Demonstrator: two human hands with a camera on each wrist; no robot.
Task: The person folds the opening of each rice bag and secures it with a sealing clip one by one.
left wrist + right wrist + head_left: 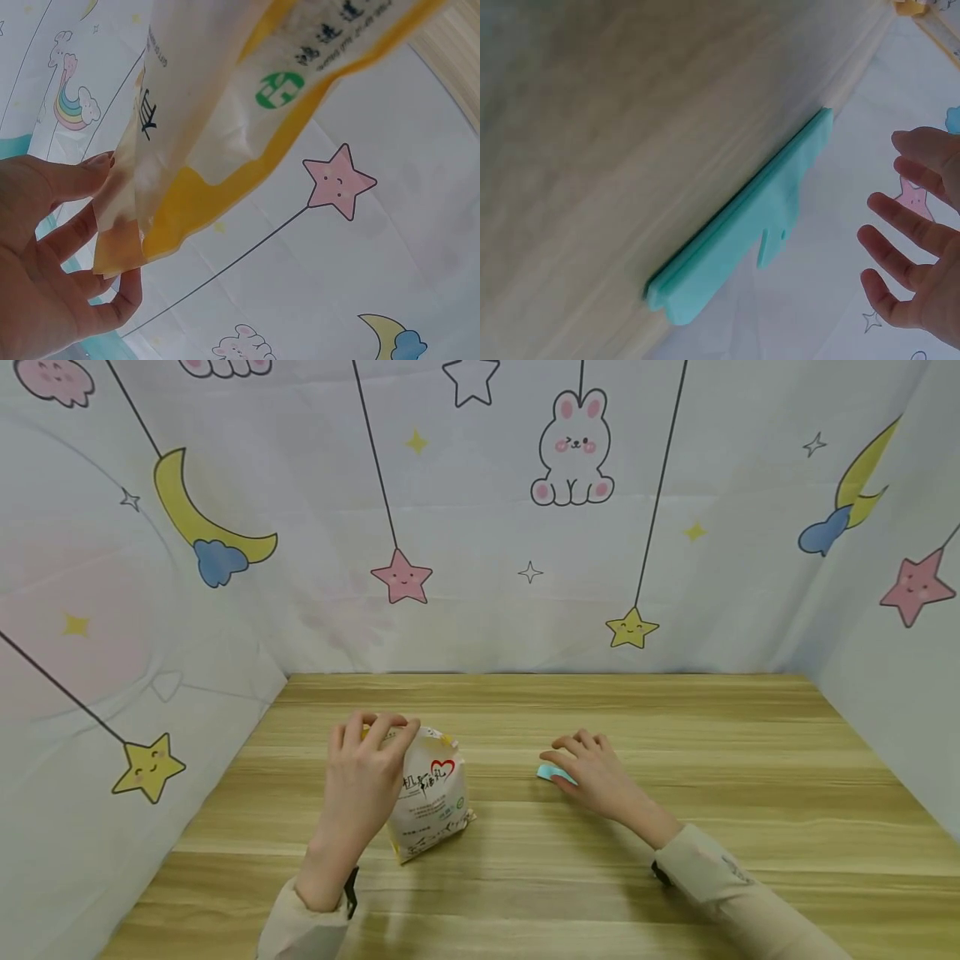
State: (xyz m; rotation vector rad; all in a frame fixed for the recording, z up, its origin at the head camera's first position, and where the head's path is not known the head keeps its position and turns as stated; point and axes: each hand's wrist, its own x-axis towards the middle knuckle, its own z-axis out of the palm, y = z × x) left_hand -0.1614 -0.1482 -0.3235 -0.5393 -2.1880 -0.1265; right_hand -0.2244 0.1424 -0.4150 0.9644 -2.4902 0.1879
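A white plastic food bag (431,802) with yellow edges, dark lettering and a red heart stands on the table, left of centre. My left hand (365,781) pinches its top edge. The left wrist view shows the thumb (94,174) on one side of the bag's folded rim (120,240) and fingers on the other. To the right lies a teal bag clip (551,772), partly hidden by my right hand (600,781) in the head view. In the right wrist view, the fingers (892,259) are spread and bent slightly, apart from the long clip (735,232).
The wood-grain table (675,718) reaches back to a white cloth (487,627) printed with stars, moons and a rabbit. Cloth walls also stand at the left and right sides.
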